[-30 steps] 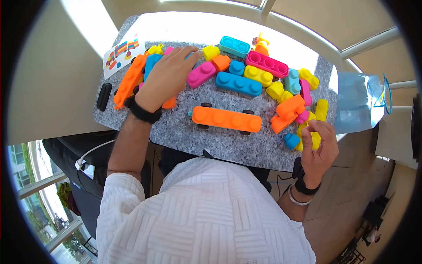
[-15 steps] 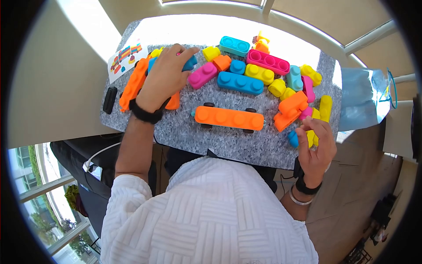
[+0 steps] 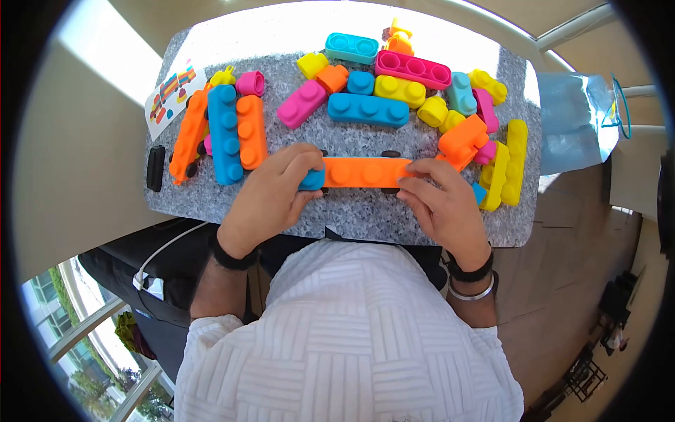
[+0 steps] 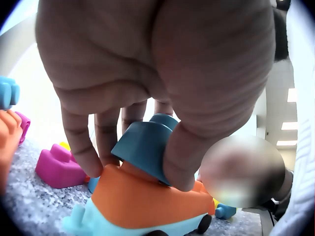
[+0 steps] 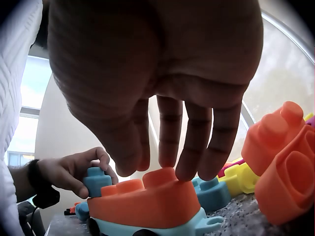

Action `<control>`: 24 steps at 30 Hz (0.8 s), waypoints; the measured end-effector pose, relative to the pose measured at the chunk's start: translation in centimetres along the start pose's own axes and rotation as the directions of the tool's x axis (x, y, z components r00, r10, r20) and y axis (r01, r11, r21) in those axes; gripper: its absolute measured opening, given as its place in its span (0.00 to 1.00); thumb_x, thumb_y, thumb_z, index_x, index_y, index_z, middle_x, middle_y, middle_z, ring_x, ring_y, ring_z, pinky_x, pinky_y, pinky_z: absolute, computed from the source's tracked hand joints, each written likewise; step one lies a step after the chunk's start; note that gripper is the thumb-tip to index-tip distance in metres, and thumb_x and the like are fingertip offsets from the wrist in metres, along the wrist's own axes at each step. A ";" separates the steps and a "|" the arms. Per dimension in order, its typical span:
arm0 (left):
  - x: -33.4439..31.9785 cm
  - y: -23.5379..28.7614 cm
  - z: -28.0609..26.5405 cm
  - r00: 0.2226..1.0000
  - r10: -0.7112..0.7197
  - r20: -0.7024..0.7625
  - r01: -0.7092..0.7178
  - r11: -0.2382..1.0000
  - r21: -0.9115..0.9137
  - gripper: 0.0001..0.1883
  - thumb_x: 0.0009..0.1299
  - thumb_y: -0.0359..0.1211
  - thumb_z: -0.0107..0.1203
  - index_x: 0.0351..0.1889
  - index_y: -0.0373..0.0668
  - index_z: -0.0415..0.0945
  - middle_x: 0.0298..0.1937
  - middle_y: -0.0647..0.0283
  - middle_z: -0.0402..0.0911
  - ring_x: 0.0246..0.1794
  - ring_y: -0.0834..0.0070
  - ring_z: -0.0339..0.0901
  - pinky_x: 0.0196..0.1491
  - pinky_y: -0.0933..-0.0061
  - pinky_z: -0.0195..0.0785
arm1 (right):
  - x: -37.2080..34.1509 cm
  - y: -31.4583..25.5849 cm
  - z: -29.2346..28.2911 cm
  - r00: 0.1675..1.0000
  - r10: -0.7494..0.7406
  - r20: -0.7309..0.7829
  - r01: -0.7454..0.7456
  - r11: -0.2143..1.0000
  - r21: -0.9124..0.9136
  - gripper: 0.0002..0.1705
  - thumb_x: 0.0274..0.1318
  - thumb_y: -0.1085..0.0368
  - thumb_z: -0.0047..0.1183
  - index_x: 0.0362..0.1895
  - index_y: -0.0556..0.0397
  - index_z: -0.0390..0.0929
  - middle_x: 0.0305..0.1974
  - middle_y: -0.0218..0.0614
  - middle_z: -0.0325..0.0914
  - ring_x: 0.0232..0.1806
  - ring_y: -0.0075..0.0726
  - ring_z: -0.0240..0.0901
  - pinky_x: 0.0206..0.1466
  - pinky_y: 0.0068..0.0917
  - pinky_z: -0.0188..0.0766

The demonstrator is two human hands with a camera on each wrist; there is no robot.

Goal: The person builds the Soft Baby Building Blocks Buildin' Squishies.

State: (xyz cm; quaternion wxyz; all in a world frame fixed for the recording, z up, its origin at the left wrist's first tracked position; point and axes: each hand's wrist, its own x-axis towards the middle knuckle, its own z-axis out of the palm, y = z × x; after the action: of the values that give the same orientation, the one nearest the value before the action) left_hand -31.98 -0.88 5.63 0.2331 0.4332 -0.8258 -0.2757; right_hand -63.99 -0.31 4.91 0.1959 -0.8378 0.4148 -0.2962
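A wheeled base with an orange studded block [image 3: 365, 172] on top lies across the near part of the table. My left hand [image 3: 271, 200] pinches a small blue block [image 3: 311, 180] at the base's left end; in the left wrist view that blue block [image 4: 145, 147] sits tilted over the orange top. At the opposite end, my right hand [image 3: 446, 207] has its thumb and fingers around the orange block's end. The right wrist view shows those fingertips [image 5: 184, 169] at the end stud of the orange block [image 5: 147, 201].
Loose blocks, among them a long blue one [image 3: 368, 110] and a magenta one [image 3: 413, 69], lie beyond the base. Blue [image 3: 225, 133] and orange [image 3: 251, 131] blocks stand left, near a picture sheet [image 3: 172, 98]. A translucent bag [image 3: 576, 123] hangs at the right edge.
My left hand has come from the left-hand blocks to the base, bringing a small blue block. My right hand has moved left from beside the yellow blocks to the base's right end.
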 end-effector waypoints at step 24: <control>-0.2 0.1 0.7 0.989 -0.147 -0.008 0.146 0.989 -0.036 0.24 0.69 0.24 0.70 0.55 0.41 0.66 0.59 0.46 0.84 0.58 0.41 0.82 0.58 0.54 0.75 | -6.1 7.7 -9.2 0.729 0.602 -0.324 -0.684 0.638 -0.353 0.19 0.64 0.62 0.72 0.55 0.55 0.84 0.48 0.46 0.85 0.48 0.59 0.84 0.51 0.49 0.80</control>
State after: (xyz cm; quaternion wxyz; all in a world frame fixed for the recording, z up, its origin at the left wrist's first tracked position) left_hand -32.39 -0.51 5.09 0.2242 0.4900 -0.7855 -0.3043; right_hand -77.43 -0.54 5.35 0.0520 -0.6257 0.7585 -0.1749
